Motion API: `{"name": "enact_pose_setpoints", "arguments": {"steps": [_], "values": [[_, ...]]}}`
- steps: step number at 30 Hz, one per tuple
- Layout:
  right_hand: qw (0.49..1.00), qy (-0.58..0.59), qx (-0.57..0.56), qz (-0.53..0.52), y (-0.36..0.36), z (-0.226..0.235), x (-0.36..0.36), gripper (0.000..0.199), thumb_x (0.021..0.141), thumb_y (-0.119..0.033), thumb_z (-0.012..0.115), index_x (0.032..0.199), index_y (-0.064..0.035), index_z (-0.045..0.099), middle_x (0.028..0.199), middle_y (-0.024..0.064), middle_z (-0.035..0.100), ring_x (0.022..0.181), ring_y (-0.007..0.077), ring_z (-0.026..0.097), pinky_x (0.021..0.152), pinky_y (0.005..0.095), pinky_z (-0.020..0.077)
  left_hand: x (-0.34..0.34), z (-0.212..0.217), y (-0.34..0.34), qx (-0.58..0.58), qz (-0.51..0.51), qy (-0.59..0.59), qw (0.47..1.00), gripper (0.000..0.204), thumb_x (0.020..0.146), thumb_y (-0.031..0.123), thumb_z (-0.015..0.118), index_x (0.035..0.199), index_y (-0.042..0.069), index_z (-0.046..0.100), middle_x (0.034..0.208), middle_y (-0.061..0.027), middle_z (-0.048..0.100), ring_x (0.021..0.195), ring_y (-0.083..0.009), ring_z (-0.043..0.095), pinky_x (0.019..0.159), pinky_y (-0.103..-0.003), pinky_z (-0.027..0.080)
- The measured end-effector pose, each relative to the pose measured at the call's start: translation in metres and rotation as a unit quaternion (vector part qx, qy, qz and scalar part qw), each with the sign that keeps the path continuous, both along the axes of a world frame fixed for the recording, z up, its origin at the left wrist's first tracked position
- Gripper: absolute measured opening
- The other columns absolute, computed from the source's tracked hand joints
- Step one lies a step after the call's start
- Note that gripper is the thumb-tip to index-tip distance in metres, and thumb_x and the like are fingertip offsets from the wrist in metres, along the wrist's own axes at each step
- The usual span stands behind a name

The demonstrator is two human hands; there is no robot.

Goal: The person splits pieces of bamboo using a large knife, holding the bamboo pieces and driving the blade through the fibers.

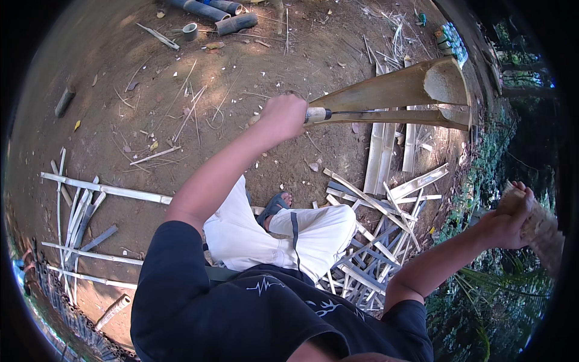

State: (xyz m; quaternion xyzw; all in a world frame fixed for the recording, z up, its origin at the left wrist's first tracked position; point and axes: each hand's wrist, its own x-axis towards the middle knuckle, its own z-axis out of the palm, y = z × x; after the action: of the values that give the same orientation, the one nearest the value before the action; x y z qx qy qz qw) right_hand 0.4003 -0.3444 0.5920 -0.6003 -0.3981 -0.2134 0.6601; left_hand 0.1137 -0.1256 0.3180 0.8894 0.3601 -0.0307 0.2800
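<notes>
My left hand [283, 116] is closed around the pale wooden handle of a knife [317, 114], out in front of my knees. Its dark, thin blade sits in the gap of a split bamboo piece [386, 90], which widens toward the far right into two curved parts. The near end of the bamboo comes close to my left fist; whether the fist also touches it I cannot tell. Off to the right, my right hand [512, 220] is raised and gripping a rough, pale block of wood [541, 232], apart from the knife and bamboo.
A heap of split bamboo strips [380, 247] lies beside my right knee. Longer split pieces [380, 154] rest beyond it. More strips [78, 223] are on the left, uncut bamboo tubes [236, 24] at the far side. Green plants [482, 265] line the right edge.
</notes>
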Motion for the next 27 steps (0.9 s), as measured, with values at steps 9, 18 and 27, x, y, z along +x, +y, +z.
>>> {"name": "enact_pose_setpoints", "arguments": {"steps": [9,18,27], "values": [[0.817,0.096,-0.566,-0.049,-0.01,-0.321,-0.029,0.047,0.07,-0.011,0.077,0.113,-0.0004,0.061,0.089,0.0152,0.071,0.077,0.0263,0.068,0.071,0.0388,0.054,0.021,-0.071,0.013,0.078,-0.019,0.014,0.997,0.025,0.075,0.01,0.071,0.1,0.01,0.074,0.088,-0.0176,0.073,0.088,-0.0349,0.072,0.079,-0.047,0.058],[0.989,-0.011,0.075,-0.123,-0.027,-0.195,-0.016,0.041,0.078,-0.002,0.078,0.112,0.0072,0.056,0.097,0.0172,0.069,0.079,0.025,0.071,0.074,0.0344,0.0634,0.034,-0.137,0.033,0.054,0.003,-0.009,0.998,0.033,0.076,0.013,0.071,0.109,0.018,0.074,0.096,-0.0148,0.073,0.092,-0.035,0.071,0.082,-0.048,0.057],[0.763,0.129,-0.629,-0.073,0.014,-0.394,-0.031,0.057,0.069,-0.016,0.079,0.12,0.0007,0.061,0.099,0.0227,0.071,0.093,0.0339,0.071,0.086,0.0416,0.0544,0.046,-0.191,0.027,0.048,-0.001,-0.033,0.998,0.023,0.075,0.011,0.071,0.097,0.005,0.075,0.095,-0.0193,0.073,0.09,-0.0359,0.072,0.08,-0.048,0.058]]}}
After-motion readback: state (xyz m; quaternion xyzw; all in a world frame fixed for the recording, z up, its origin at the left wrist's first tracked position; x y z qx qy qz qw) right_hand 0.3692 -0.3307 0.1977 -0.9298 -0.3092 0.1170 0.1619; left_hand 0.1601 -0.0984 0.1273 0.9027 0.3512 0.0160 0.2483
